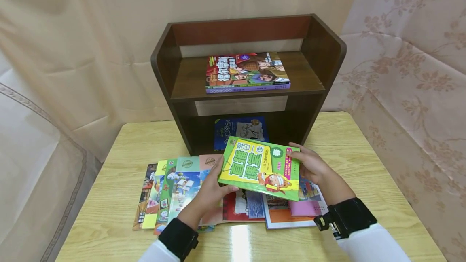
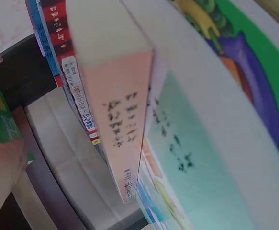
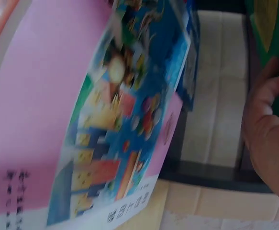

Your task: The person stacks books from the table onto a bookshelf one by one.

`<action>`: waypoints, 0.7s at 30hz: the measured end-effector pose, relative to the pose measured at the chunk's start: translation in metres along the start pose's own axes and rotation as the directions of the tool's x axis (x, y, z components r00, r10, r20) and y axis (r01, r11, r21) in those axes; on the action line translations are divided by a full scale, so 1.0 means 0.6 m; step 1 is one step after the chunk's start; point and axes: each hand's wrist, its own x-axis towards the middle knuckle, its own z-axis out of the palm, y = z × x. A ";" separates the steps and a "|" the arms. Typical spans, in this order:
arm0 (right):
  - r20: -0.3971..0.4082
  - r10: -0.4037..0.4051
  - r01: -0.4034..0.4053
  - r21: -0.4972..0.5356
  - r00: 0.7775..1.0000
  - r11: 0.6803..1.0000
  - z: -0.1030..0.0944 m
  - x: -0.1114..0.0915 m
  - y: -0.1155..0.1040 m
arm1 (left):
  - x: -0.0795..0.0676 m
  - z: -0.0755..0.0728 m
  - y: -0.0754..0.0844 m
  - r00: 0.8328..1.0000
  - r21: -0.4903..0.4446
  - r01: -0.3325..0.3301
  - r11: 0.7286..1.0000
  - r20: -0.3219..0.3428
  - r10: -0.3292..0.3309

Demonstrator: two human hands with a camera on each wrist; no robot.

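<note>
Both hands hold a green and yellow book (image 1: 260, 169) up in front of the shelf, its cover facing up and slightly tilted. The left hand (image 1: 211, 187) grips its left edge with the thumb at the near corner. At the right edge, the right hand (image 1: 314, 167) pinches it, fingertips on the cover. In the left wrist view the left hand (image 2: 7, 167) is at the picture's left, on the green book (image 2: 5, 124). The right wrist view has the right hand (image 3: 268, 124) curled at the book's edge. Beneath the book, a row of overlapping books (image 1: 189, 187) lies on the table, partly hidden.
A dark brown two-tier bookshelf (image 1: 251, 96) stands at the back of the wooden table (image 1: 105, 205). Its upper tier bears a small stack of comic-style books (image 1: 247, 70); a blue book (image 1: 240, 130) lies in the lower tier. Cloth curtains (image 1: 91, 43) hang behind and at the sides.
</note>
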 end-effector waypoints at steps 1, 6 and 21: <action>-0.016 -0.009 0.009 0.000 1.000 1.000 0.005 -0.001 -0.002 | 0.001 0.000 -0.001 1.000 -0.004 -0.008 1.000 -0.010 0.008; -0.083 -0.046 0.044 -0.028 0.996 0.999 0.027 -0.004 -0.010 | 0.005 0.001 -0.002 0.999 -0.023 -0.010 1.000 -0.041 0.009; -0.095 -0.163 0.117 -0.370 0.982 0.922 0.071 -0.005 -0.023 | 0.023 -0.001 0.007 0.984 -0.036 0.034 0.999 -0.176 -0.040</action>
